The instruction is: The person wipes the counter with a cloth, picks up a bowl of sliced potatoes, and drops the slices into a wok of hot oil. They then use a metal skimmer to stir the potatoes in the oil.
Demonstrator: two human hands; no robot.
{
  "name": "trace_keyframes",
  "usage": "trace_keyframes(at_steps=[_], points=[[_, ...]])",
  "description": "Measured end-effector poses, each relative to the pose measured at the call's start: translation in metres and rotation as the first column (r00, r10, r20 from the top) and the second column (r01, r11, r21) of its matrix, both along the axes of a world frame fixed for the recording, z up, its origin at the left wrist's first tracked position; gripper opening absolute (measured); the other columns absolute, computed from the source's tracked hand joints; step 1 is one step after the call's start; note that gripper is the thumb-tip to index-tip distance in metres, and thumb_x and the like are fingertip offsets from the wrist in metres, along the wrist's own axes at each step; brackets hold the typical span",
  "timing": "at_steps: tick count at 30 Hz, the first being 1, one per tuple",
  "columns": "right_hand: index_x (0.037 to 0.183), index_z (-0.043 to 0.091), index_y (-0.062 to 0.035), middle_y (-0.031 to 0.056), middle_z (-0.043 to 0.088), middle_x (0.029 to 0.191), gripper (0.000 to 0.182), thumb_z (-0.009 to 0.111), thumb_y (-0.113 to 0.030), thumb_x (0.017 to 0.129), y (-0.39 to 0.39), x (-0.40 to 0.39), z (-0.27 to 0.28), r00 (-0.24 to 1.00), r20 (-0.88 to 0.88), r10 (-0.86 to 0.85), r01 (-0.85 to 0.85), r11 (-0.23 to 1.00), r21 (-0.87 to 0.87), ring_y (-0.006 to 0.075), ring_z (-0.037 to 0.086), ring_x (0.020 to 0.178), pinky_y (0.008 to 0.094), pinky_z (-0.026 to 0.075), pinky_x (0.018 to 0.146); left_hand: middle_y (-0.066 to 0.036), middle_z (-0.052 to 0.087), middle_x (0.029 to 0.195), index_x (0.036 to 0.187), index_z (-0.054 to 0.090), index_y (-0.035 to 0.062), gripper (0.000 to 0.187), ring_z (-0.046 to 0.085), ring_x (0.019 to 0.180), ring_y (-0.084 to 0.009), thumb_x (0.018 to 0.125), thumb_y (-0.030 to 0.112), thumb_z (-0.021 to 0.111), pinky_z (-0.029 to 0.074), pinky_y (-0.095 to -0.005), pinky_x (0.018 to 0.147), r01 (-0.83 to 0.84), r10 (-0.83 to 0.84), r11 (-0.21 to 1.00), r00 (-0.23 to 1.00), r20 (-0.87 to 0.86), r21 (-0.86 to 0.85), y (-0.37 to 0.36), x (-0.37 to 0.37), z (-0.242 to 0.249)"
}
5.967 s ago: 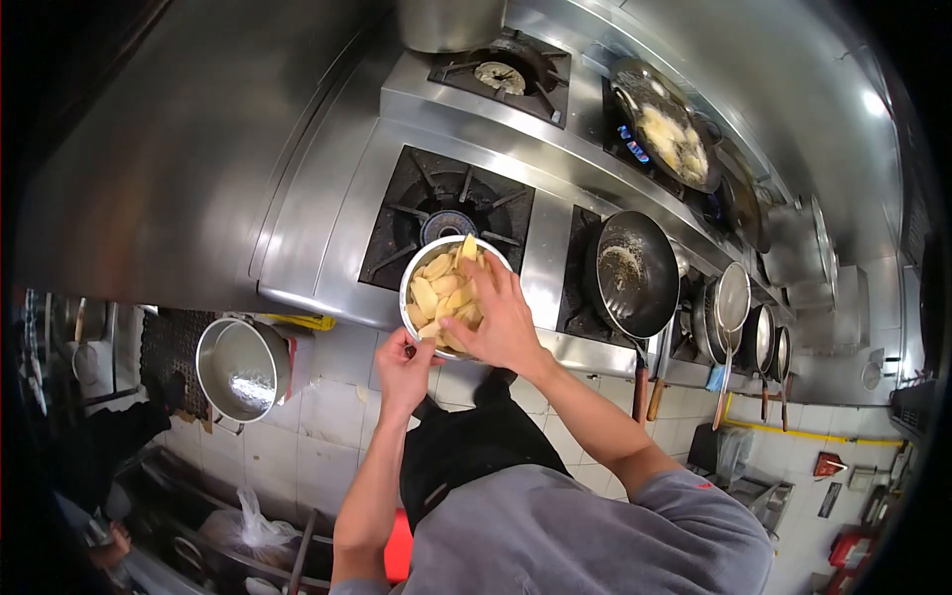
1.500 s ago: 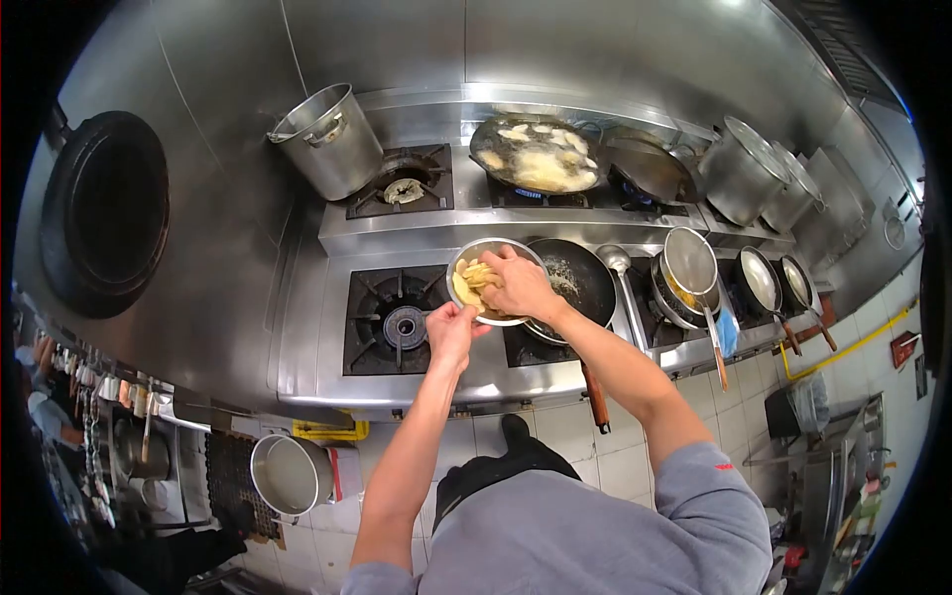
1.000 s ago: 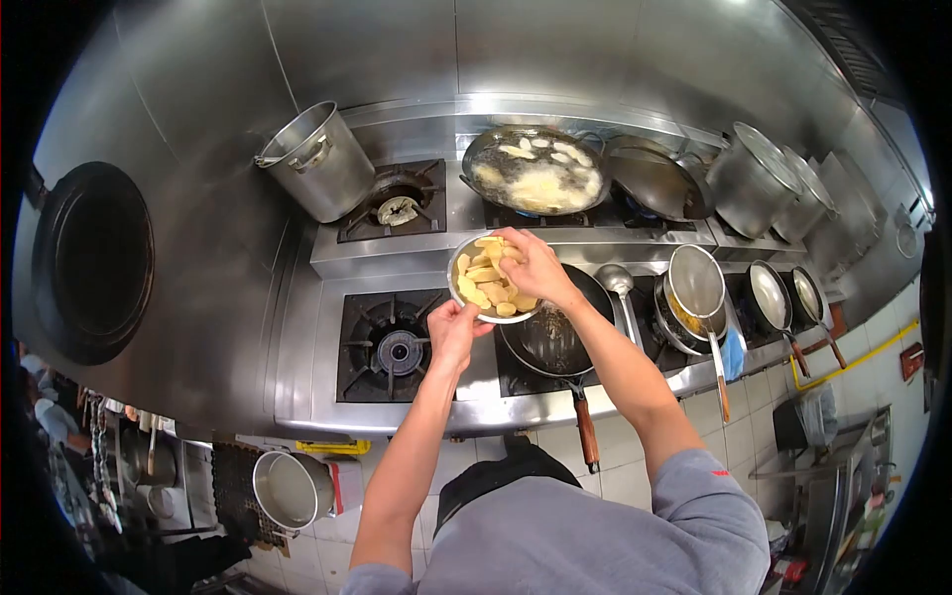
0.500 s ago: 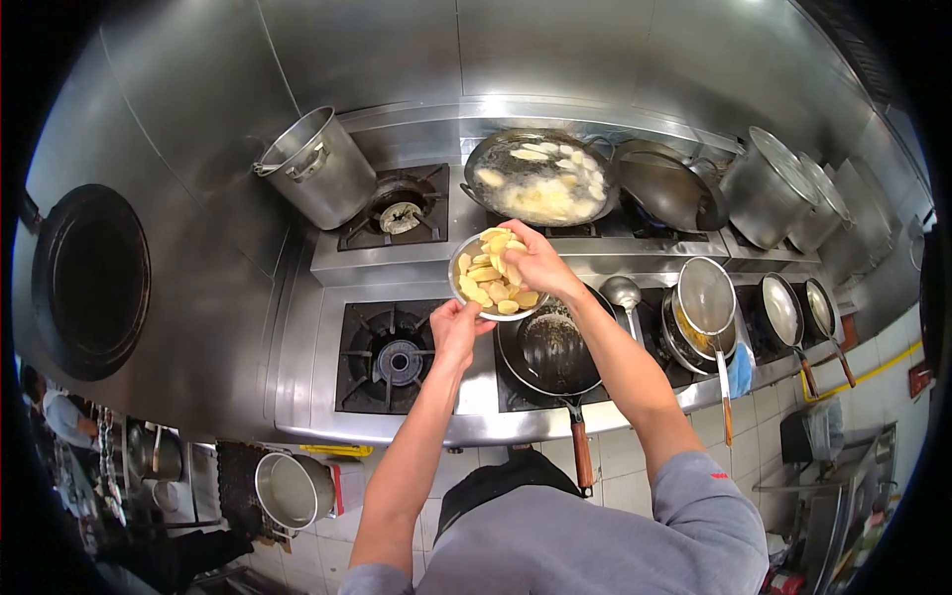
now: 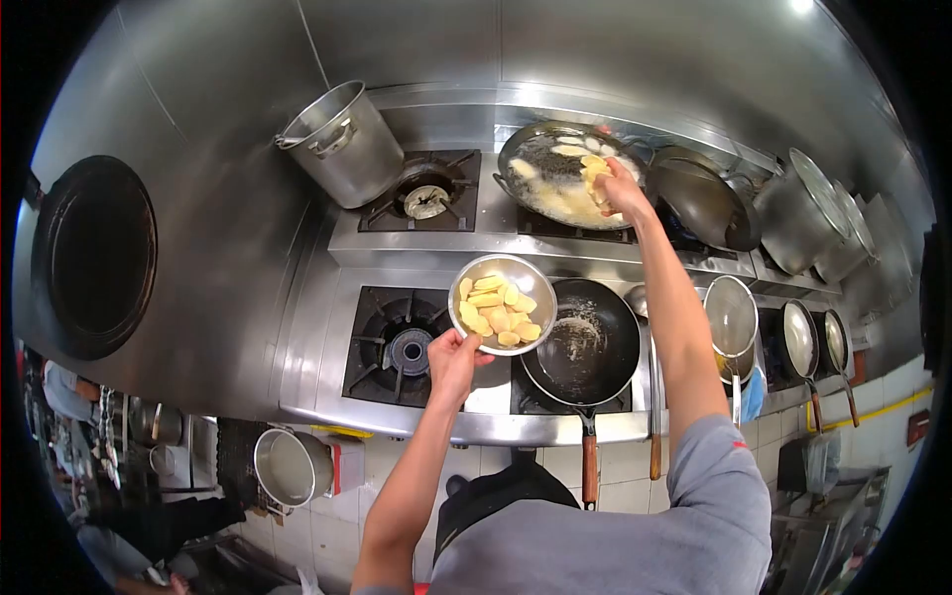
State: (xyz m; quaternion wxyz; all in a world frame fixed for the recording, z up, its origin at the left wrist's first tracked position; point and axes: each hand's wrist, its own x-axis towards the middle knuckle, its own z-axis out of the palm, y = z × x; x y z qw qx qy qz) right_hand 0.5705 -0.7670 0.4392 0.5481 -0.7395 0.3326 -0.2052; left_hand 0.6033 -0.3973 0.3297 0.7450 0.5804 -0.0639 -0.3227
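Note:
My left hand (image 5: 458, 363) grips the near rim of a steel bowl (image 5: 534, 281). Yellow potato slices (image 5: 494, 315) lie in the bowl. My right hand (image 5: 624, 191) reaches out over a large wok (image 5: 508, 149) on the back burner, its fingers closed round a bunch of potato slices (image 5: 595, 176). Pale slices float in the wok's bubbling oil (image 5: 555, 195). A black frying pan (image 5: 583, 337) with a wooden handle rests on the front burner, just right of the bowl.
A tall steel pot (image 5: 352, 149) stands at the back left by an unlit-looking burner (image 5: 410, 350). Right of the wok are a dark wok (image 5: 702, 198) and large pots (image 5: 801, 213). A strainer (image 5: 732, 315) and small pans (image 5: 801, 337) sit along the right front.
My right hand has moved from the bowl up and right to the wok, carrying potato slices. My left hand still holds the bowl, now with fewer slices in it. The view has shifted slightly.

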Motion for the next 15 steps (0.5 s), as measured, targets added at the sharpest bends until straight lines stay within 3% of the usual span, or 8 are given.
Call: trace_keyframes(at_steps=[1, 3, 5, 7, 8, 10, 12, 15], points=[[0.119, 0.045, -0.0097, 0.0048, 0.054, 0.075, 0.044, 0.05, -0.007, 0.076, -0.024, 0.008, -0.019, 0.999, -0.032, -0.003, 0.005, 0.996, 0.088, 0.0142, 0.051, 0.062, 0.0301, 0.04, 0.04, -0.005, 0.058, 0.072, 0.072, 0.052, 0.0016, 0.009, 0.059, 0.06, -0.0105, 0.08, 0.002, 0.057, 0.056, -0.0243, 0.054, -0.01, 0.01, 1.0, 1.0, -0.003, 0.004, 0.006, -0.001, 0.001], [0.123, 0.045, -0.0098, 0.0083, 0.054, 0.074, 0.052, 0.053, -0.002, 0.073, -0.062, 0.027, -0.056, 0.989, -0.143, 0.032, -0.047, 0.994, -0.103, 0.0165, 0.052, 0.061, 0.0321, 0.038, 0.04, -0.004, 0.057, 0.071, 0.072, 0.053, 0.0014, 0.009, 0.058, 0.06, -0.0097, 0.08, 0.002, 0.057, 0.056, -0.0243, 0.054, -0.028, 0.028, 0.999, 1.0, -0.006, 0.04, 0.017, -0.005, 0.006], [0.124, 0.045, -0.0094, 0.0098, 0.055, 0.076, 0.054, 0.055, -0.001, 0.071, -0.065, 0.037, -0.047, 0.979, -0.201, -0.029, -0.007, 0.984, -0.176, 0.0173, 0.052, 0.061, 0.0329, 0.039, 0.041, -0.004, 0.057, 0.071, 0.073, 0.054, 0.001, 0.008, 0.057, 0.06, -0.0092, 0.08, 0.001, 0.057, 0.056, -0.0244, 0.054, -0.036, 0.037, 0.998, 0.999, -0.015, 0.059, 0.025, -0.006, 0.002], [0.121, 0.049, -0.0063, 0.0121, 0.058, 0.078, 0.054, 0.059, -0.001, 0.069, -0.059, 0.043, -0.015, 0.958, -0.24, -0.159, 0.057, 0.922, -0.383, 0.0182, 0.053, 0.056, 0.0324, 0.044, 0.045, -0.005, 0.056, 0.068, 0.072, 0.055, -0.0023, 0.007, 0.056, 0.053, -0.0095, 0.079, -0.002, 0.057, 0.055, -0.0229, 0.051, -0.078, 0.079, 0.997, 0.997, -0.026, 0.021, 0.033, -0.009, 0.002], [0.121, 0.049, -0.0063, 0.0121, 0.058, 0.078, 0.054, 0.059, -0.001, 0.069, -0.061, 0.047, 0.003, 0.957, -0.245, -0.156, 0.053, 0.923, -0.381, 0.0182, 0.053, 0.056, 0.0324, 0.044, 0.045, -0.005, 0.056, 0.068, 0.072, 0.055, -0.0023, 0.007, 0.056, 0.053, -0.0095, 0.079, -0.002, 0.057, 0.055, -0.0229, 0.051, -0.08, 0.081, 0.997, 0.996, -0.03, 0.024, 0.038, -0.009, 0.003], [0.108, 0.061, -0.0055, 0.0195, 0.065, 0.083, 0.043, 0.057, -0.006, 0.066, -0.068, 0.055, 0.042, 0.973, -0.103, -0.206, 0.105, 0.797, -0.595, 0.0315, 0.064, 0.08, 0.0357, 0.049, 0.073, -0.005, 0.057, 0.068, 0.072, 0.055, -0.0021, 0.007, 0.056, 0.054, -0.0093, 0.078, -0.001, 0.057, 0.055, -0.0228, 0.051, -0.094, 0.095, 0.996, 0.995, -0.028, 0.005, 0.044, -0.01, 0.007], [0.102, 0.063, -0.004, 0.0191, 0.065, 0.082, 0.035, 0.054, -0.006, 0.068, -0.062, 0.052, 0.087, 0.984, -0.092, -0.156, 0.032, 0.647, -0.762, 0.0293, 0.065, 0.078, 0.0354, 0.05, 0.07, -0.005, 0.057, 0.068, 0.072, 0.056, -0.002, 0.007, 0.056, 0.054, -0.0092, 0.079, -0.001, 0.057, 0.055, -0.0227, 0.051, -0.092, 0.092, 0.996, 0.995, -0.03, -0.006, 0.049, -0.01, 0.012], [0.097, 0.065, -0.0033, 0.0166, 0.066, 0.08, 0.027, 0.058, -0.009, 0.072, 0.01, 0.028, 0.149, 0.992, -0.109, -0.064, -0.057, 0.545, -0.837, 0.0255, 0.064, 0.074, 0.0349, 0.049, 0.067, -0.004, 0.057, 0.068, 0.072, 0.056, -0.0015, 0.007, 0.056, 0.055, -0.0089, 0.079, 0.0, 0.057, 0.055, -0.0226, 0.052, -0.083, 0.082, 0.996, 0.996, -0.025, -0.031, 0.056, -0.009, 0.014]])
